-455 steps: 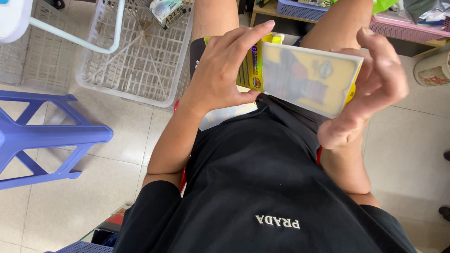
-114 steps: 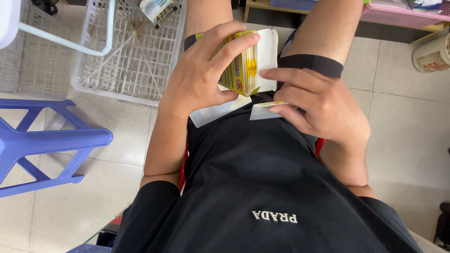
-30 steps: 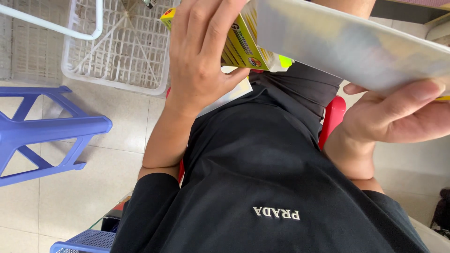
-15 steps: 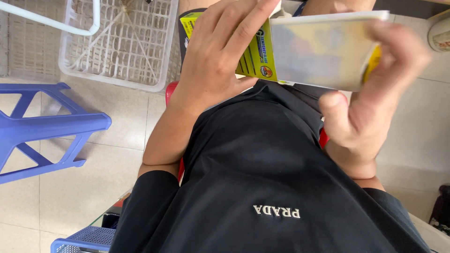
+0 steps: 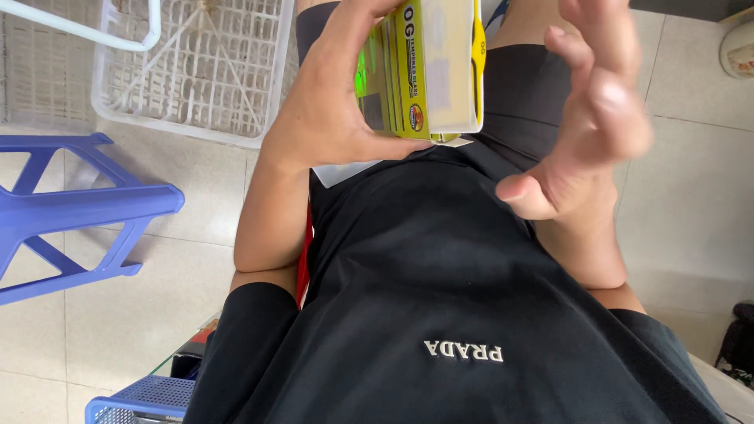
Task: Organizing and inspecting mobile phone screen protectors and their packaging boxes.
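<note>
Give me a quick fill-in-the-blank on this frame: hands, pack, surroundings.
1. The yellow-green pack is gripped by the ____ hand alone.
2. The right hand is open and ____ the pack.
3. The plastic stool on the tiled floor is ____ in colour.
4. The white basket stands on the ____.

Missing words: left; apart from; blue; floor
</note>
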